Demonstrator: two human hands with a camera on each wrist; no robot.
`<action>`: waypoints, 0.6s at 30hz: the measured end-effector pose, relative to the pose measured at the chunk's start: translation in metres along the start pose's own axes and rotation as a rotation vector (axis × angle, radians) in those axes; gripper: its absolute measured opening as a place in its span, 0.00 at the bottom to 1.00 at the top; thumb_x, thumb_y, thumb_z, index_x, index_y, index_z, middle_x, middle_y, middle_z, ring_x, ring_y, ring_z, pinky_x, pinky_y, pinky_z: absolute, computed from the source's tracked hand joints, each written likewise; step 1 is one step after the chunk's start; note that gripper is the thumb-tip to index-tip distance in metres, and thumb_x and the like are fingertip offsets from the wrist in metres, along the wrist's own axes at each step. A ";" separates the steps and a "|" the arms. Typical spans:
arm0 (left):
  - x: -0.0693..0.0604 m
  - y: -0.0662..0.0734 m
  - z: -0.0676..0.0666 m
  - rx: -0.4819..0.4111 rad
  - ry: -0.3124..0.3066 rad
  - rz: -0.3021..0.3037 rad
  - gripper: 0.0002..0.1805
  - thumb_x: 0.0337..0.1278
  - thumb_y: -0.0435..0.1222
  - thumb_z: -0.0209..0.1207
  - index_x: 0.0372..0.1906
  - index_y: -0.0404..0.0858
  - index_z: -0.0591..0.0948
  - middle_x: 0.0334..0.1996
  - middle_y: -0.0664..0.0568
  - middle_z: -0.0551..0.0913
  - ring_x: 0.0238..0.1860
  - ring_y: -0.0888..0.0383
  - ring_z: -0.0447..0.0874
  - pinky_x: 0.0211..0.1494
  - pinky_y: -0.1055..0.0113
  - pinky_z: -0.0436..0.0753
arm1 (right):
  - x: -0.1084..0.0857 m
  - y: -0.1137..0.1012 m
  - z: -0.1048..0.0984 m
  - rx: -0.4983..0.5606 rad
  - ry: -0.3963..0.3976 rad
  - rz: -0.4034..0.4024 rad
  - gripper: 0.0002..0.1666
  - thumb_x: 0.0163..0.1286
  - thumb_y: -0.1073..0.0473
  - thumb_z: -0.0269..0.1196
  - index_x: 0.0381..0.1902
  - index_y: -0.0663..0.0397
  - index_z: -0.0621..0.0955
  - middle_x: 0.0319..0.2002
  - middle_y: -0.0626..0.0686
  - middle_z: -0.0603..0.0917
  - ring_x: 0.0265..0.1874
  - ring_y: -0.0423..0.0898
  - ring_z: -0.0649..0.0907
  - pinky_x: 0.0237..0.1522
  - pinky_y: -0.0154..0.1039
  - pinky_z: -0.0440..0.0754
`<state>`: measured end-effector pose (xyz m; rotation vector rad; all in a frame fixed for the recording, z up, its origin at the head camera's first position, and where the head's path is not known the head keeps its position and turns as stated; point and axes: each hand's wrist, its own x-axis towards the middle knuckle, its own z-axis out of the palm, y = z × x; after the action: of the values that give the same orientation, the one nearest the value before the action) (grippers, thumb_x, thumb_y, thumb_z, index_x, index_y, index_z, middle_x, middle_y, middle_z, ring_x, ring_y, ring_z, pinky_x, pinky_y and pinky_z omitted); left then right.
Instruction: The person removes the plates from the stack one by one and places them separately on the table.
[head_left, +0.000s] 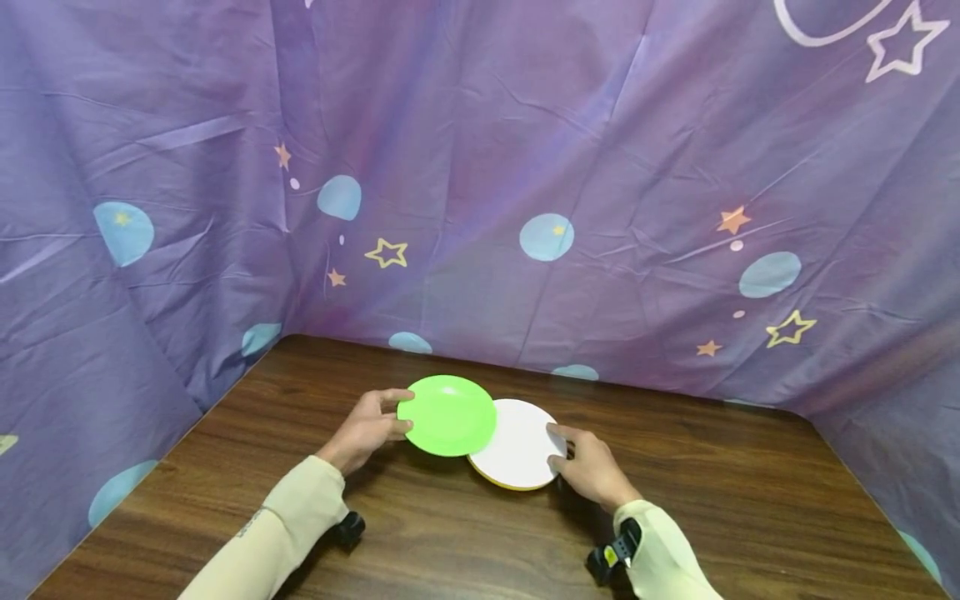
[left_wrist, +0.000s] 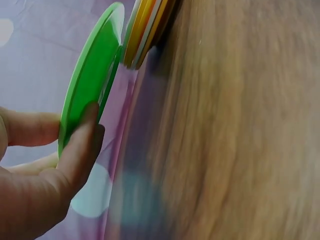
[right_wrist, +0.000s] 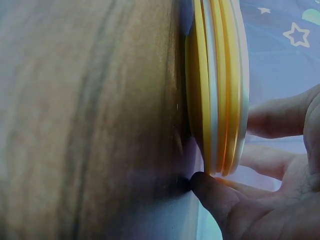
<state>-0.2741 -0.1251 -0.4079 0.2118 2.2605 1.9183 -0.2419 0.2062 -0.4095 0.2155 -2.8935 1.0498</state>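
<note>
My left hand (head_left: pixel 370 427) pinches the left rim of a green plate (head_left: pixel 447 415), thumb on one side and fingers on the other. In the left wrist view the green plate (left_wrist: pixel 92 75) is raised off the table, its far edge close to the stack. A stack of plates (right_wrist: pixel 220 90), yellow and white layers, has a white plate (head_left: pixel 517 450) on top, partly covered by the green one in the head view. At the stack's right rim, my right hand (head_left: pixel 594 471) grips the edge, with fingers over the top plate and the thumb by the lower rim.
A dark brown wooden table (head_left: pixel 720 500) lies beneath everything. Behind and beside it hangs a purple cloth (head_left: pixel 465 167) printed with stars and blue circles, meeting the table's far edge. A black camera (head_left: pixel 348 529) is strapped at the left wrist, another (head_left: pixel 602 565) at the right.
</note>
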 end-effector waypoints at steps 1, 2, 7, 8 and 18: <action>0.000 -0.001 -0.002 0.006 0.024 -0.004 0.30 0.61 0.21 0.54 0.70 0.25 0.67 0.68 0.28 0.66 0.38 0.61 0.80 0.49 0.64 0.85 | 0.000 0.000 0.000 0.004 0.000 0.002 0.34 0.57 0.68 0.65 0.64 0.62 0.78 0.60 0.68 0.81 0.60 0.60 0.81 0.58 0.55 0.80; 0.001 -0.001 -0.005 0.015 0.044 -0.007 0.30 0.61 0.22 0.54 0.70 0.25 0.68 0.67 0.28 0.67 0.38 0.62 0.80 0.50 0.64 0.85 | 0.001 0.001 0.000 0.005 0.000 0.004 0.34 0.56 0.68 0.65 0.64 0.62 0.78 0.60 0.68 0.81 0.60 0.60 0.81 0.58 0.54 0.80; 0.002 -0.004 -0.019 0.042 0.135 -0.015 0.29 0.61 0.21 0.54 0.69 0.23 0.67 0.65 0.27 0.70 0.39 0.61 0.81 0.52 0.60 0.87 | 0.001 0.002 0.001 0.004 0.005 0.011 0.34 0.56 0.67 0.65 0.64 0.62 0.78 0.60 0.69 0.81 0.59 0.61 0.82 0.57 0.55 0.81; 0.002 -0.005 -0.022 0.037 0.149 -0.013 0.30 0.61 0.20 0.54 0.69 0.21 0.66 0.63 0.27 0.71 0.39 0.61 0.82 0.51 0.61 0.87 | 0.001 0.002 0.001 0.002 0.007 0.012 0.34 0.56 0.67 0.65 0.64 0.62 0.78 0.59 0.69 0.82 0.59 0.61 0.82 0.58 0.55 0.81; 0.005 -0.011 -0.067 -0.006 0.270 -0.049 0.31 0.63 0.19 0.49 0.71 0.18 0.59 0.67 0.23 0.62 0.34 0.66 0.79 0.44 0.74 0.85 | 0.001 0.001 0.001 0.008 0.011 0.010 0.33 0.56 0.67 0.66 0.64 0.61 0.79 0.58 0.68 0.82 0.59 0.59 0.82 0.58 0.54 0.81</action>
<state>-0.2937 -0.1900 -0.4084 -0.1100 2.3970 2.0348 -0.2429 0.2067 -0.4105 0.1948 -2.8839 1.0612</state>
